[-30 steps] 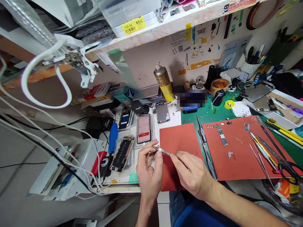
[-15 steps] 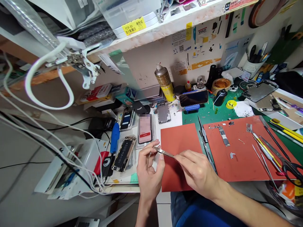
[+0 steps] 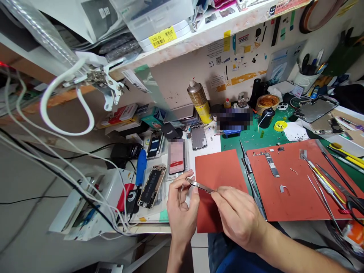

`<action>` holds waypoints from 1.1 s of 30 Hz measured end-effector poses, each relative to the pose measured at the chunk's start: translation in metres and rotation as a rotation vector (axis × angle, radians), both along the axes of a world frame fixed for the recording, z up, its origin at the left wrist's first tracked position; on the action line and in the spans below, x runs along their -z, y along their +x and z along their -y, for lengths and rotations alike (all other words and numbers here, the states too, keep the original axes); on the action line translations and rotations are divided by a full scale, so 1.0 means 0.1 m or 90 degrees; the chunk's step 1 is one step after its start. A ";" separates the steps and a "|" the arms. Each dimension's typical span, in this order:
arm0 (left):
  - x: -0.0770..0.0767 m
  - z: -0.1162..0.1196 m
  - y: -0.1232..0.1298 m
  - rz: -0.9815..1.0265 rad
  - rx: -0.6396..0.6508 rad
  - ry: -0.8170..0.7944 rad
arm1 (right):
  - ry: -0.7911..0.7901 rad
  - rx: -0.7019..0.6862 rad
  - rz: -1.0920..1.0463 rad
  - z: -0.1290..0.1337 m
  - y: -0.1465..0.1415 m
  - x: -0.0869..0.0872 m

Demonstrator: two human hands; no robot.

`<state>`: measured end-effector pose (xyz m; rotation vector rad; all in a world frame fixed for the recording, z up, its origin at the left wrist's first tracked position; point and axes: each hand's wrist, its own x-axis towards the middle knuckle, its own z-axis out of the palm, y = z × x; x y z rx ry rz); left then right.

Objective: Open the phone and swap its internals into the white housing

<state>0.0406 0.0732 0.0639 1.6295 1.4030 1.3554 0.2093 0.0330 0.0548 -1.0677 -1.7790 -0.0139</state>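
My right hand [image 3: 240, 214] is closed around a slim metal tool [image 3: 201, 186] that looks like tweezers, above the lower edge of the left red mat [image 3: 218, 167]. The tool's tip points left and touches or nearly touches the fingertips of my left hand [image 3: 182, 206]. My left hand is raised palm up with curled fingers and the thumb apart; whether a tiny part sits at its fingertips is too small to tell. Left of it lies an opened phone with a black battery [image 3: 152, 186].
The right red mat [image 3: 287, 204] bears a logic board [image 3: 272, 165], a small metal part [image 3: 282, 188], tweezers and scissors [image 3: 356, 206]. Two pen-like tools lie between the mats. A spray can [image 3: 200, 101] stands behind. White cables [image 3: 99, 170] hang at left.
The whole view has shifted slightly, moving the scene a little right and down. Both hands keep nearly the same pose, with the tool still between them.
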 end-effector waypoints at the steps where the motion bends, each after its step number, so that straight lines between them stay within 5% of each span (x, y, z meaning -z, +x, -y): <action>1: 0.00 0.00 0.00 0.000 0.002 0.002 | 0.000 -0.006 -0.005 0.00 0.00 -0.02; 33: 0.00 0.03 -0.03 -0.024 0.015 0.030 | -0.002 -0.031 0.011 -0.03 -0.08 0.00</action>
